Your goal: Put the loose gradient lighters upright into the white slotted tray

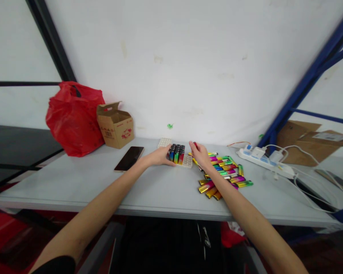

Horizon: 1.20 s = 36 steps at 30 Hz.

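Our left hand (pixel 161 155) is half open, thumb and fingers gripping the left side of the upright lighters (pixel 177 153) in the tray (pixel 188 161), near the middle of the surface's (pixel 160 190) back edge. Our right hand (pixel 199 155), just right of the tray, is curled nearly closed on a dark red item (pixel 195 145). Loose lighters (pixel 230 166) lie around our right forearm, between the surface's front and back edges, towards its right end
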Each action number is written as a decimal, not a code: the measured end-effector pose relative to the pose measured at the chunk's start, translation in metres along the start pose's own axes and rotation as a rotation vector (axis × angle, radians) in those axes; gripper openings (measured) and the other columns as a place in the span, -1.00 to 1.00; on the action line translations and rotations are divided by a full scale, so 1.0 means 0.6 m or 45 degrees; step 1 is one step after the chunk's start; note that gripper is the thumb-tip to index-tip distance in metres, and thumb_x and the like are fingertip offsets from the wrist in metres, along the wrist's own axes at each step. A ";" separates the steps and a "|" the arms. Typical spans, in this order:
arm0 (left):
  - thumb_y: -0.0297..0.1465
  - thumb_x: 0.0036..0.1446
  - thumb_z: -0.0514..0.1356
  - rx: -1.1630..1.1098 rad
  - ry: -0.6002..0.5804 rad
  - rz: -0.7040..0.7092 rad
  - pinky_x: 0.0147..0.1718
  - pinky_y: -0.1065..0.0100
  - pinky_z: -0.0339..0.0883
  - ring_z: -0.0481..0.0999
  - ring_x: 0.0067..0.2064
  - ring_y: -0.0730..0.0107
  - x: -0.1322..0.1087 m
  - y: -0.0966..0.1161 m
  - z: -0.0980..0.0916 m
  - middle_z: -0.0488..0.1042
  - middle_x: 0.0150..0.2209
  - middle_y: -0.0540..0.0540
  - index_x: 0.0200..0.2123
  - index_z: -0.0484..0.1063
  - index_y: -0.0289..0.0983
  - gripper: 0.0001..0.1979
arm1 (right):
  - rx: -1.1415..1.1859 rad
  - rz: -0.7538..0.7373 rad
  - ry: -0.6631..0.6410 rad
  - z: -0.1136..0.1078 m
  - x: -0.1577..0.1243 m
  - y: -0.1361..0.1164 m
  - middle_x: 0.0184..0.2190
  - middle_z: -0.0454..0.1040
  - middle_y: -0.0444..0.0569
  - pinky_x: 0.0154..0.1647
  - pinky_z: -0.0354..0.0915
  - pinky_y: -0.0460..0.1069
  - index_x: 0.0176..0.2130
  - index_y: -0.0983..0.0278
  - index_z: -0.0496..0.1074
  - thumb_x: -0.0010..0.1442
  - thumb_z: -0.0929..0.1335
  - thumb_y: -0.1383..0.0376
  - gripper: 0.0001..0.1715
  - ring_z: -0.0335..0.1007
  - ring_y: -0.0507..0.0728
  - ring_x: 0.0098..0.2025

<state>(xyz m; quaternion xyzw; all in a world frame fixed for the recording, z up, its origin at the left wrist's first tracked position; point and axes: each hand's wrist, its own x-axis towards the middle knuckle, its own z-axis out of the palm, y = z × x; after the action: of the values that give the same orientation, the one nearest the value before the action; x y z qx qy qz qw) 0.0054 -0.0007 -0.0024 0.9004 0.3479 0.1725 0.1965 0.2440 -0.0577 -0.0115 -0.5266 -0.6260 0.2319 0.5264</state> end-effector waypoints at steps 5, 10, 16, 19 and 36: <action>0.02 -0.11 0.46 0.016 -0.005 -0.005 -0.16 0.20 0.37 0.56 -0.10 0.00 0.001 -0.002 0.001 0.57 -0.05 -0.24 0.09 0.33 -0.31 -0.19 | -0.196 -0.052 0.099 -0.001 0.001 0.001 -0.64 0.14 -0.21 -0.43 0.02 -0.02 -0.57 0.18 0.17 0.27 0.24 -0.07 -0.47 0.14 0.04 -0.50; 0.02 -0.13 0.46 -0.004 0.005 -0.005 -0.15 0.19 0.38 0.56 -0.10 -0.01 0.001 -0.004 0.002 0.57 -0.06 -0.22 0.09 0.33 -0.29 -0.19 | -0.235 -0.071 0.132 -0.001 0.001 -0.002 -0.63 0.18 -0.20 -0.42 0.01 -0.02 -0.55 0.18 0.16 0.28 0.22 -0.02 -0.52 0.15 0.05 -0.49; 0.02 -0.13 0.46 -0.032 0.007 0.011 -0.12 0.18 0.39 0.56 -0.05 -0.04 0.002 -0.003 0.002 0.57 -0.02 -0.24 0.08 0.34 -0.29 -0.20 | -0.271 -0.141 0.088 0.001 -0.002 -0.009 -0.62 0.18 -0.22 -0.40 0.00 -0.02 -0.54 0.19 0.18 0.33 0.23 -0.10 -0.43 0.11 0.05 -0.48; 0.03 -0.12 0.46 -0.019 0.017 0.014 -0.13 0.17 0.38 0.56 -0.06 -0.04 0.002 -0.004 0.003 0.57 -0.01 -0.25 0.09 0.33 -0.29 -0.19 | -0.320 -0.122 0.081 0.000 0.000 -0.008 -0.64 0.11 -0.22 -0.41 -0.04 -0.01 -0.58 0.18 0.13 0.30 0.24 0.02 -0.49 0.08 0.04 -0.50; 0.00 -0.16 0.49 -0.091 0.011 0.024 -0.05 0.15 0.39 0.55 -0.02 -0.02 0.003 -0.005 0.000 0.56 0.04 -0.25 0.12 0.36 -0.29 -0.16 | -0.253 -0.279 -0.081 -0.012 0.008 0.006 -0.34 0.51 -0.04 -0.24 0.33 -0.02 -0.30 0.21 0.43 0.43 0.17 -0.13 -0.43 0.46 0.13 -0.29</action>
<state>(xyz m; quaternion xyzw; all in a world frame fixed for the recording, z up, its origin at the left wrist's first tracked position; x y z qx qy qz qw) 0.0052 0.0027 -0.0036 0.8953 0.3337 0.1904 0.2255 0.2523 -0.0541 -0.0102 -0.4971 -0.7159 0.1266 0.4738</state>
